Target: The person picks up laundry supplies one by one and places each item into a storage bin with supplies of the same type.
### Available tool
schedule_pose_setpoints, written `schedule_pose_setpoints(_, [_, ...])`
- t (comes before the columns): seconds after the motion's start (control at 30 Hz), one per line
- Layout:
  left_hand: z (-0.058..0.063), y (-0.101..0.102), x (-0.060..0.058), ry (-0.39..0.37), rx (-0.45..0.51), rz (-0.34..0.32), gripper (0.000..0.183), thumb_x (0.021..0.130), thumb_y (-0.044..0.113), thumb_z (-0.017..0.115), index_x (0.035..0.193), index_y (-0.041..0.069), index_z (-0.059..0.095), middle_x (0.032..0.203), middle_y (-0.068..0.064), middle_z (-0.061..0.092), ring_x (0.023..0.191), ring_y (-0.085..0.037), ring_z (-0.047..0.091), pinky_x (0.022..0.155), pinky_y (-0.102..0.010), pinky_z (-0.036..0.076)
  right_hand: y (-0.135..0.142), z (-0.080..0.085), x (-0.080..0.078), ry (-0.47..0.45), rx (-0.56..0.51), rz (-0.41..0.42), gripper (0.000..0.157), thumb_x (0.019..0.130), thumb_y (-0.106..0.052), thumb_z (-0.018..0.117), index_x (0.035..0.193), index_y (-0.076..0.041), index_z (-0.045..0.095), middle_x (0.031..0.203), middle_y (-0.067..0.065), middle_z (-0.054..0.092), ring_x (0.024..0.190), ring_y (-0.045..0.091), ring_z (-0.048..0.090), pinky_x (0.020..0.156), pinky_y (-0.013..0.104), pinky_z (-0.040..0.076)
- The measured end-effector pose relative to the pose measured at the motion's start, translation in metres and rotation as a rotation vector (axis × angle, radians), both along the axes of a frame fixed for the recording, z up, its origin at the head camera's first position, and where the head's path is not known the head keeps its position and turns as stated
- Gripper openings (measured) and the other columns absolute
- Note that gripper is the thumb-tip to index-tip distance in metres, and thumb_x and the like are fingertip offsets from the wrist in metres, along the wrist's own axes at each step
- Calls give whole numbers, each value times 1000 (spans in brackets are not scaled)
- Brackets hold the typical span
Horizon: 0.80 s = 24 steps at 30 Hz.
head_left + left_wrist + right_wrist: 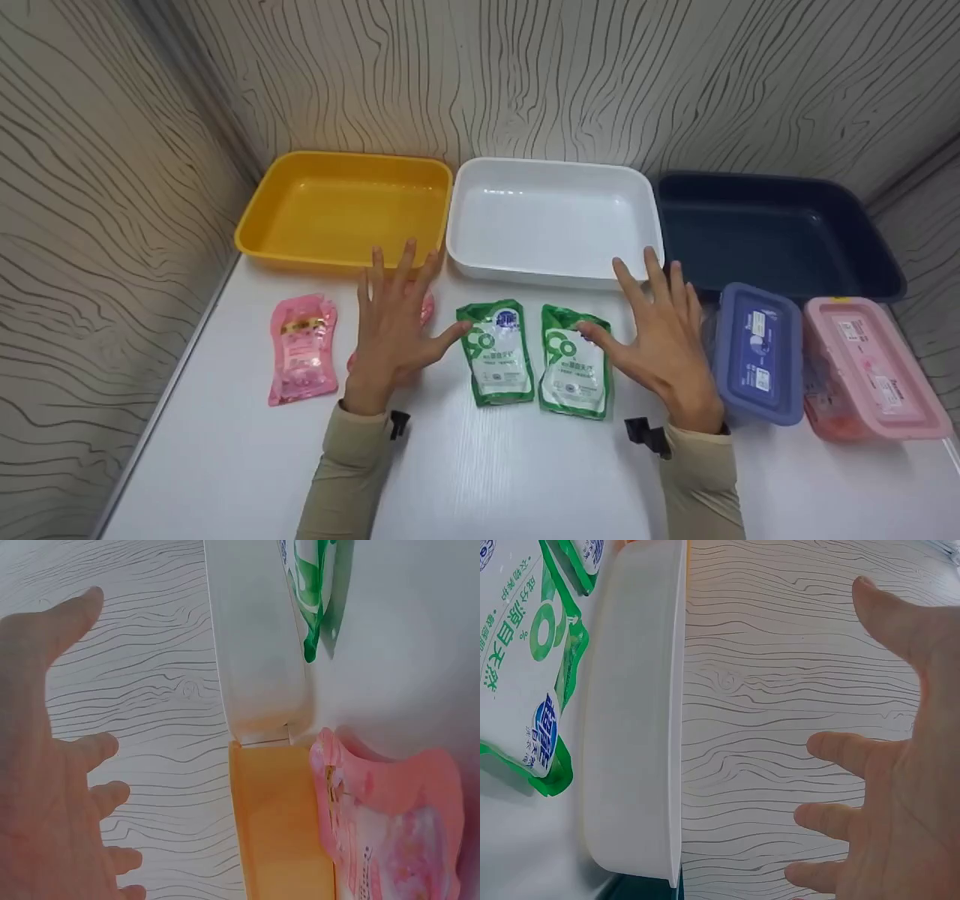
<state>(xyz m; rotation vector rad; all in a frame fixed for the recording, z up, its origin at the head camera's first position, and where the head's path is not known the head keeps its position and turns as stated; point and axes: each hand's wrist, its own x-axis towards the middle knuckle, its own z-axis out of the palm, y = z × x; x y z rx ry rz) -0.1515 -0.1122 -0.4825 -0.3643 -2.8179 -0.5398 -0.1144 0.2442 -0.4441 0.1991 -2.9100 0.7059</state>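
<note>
My left hand [397,330] is held with fingers spread above a pink pouch [427,304], hiding most of it. Left of that lies another pink pouch [303,349]. Two green-and-white pouches lie between my hands, a left one [499,364] and a right one [574,375]. My right hand [664,341], fingers also spread, hovers between the right green pouch and a blue-lidded container [759,352]; its thumb overlaps that pouch in the head view. Neither hand holds anything. In the wrist views, the left hand [45,757] and right hand [892,750] both show bare palms and extended fingers.
Along the back wall stand a yellow tray [345,261], a white tray [555,279] and a dark blue tray [892,289], side by side. A pink-lidded container [874,360] sits at the right, next to the blue-lidded one. Walls with wavy lines enclose the white table [480,480].
</note>
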Motion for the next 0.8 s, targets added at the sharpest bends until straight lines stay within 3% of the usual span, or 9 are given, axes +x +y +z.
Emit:
schedule_pose_setpoints(0.2, [-5, 0, -5, 27, -53, -39, 108, 84, 84, 60, 170, 27, 30, 182, -3, 9, 165, -48, 1, 131, -71, 7, -2, -4, 1, -27, 6, 1, 98, 93, -70, 69, 170, -23, 31, 180, 15, 10, 163, 52, 7, 126, 78, 11])
schedule_pose_setpoints(0.4, [-8, 12, -17, 15, -48, -96, 108, 86, 85, 56, 171, 25, 27, 181, -4, 11, 166, -44, -1, 132, -68, 4, 0, -7, 5, -49, 12, 10, 94, 95, -70, 66, 169, -21, 34, 178, 17, 18, 161, 50, 19, 124, 77, 19])
schedule_pose_setpoints(0.8, [-22, 32, -32, -68, -75, -187, 102, 91, 80, 56, 172, 26, 25, 181, -5, 11, 167, -37, 4, 134, -63, 9, -1, -22, 13, -101, 32, 32, 98, 94, -75, 63, 166, -13, 38, 170, 21, 34, 144, 55, 46, 112, 74, 41])
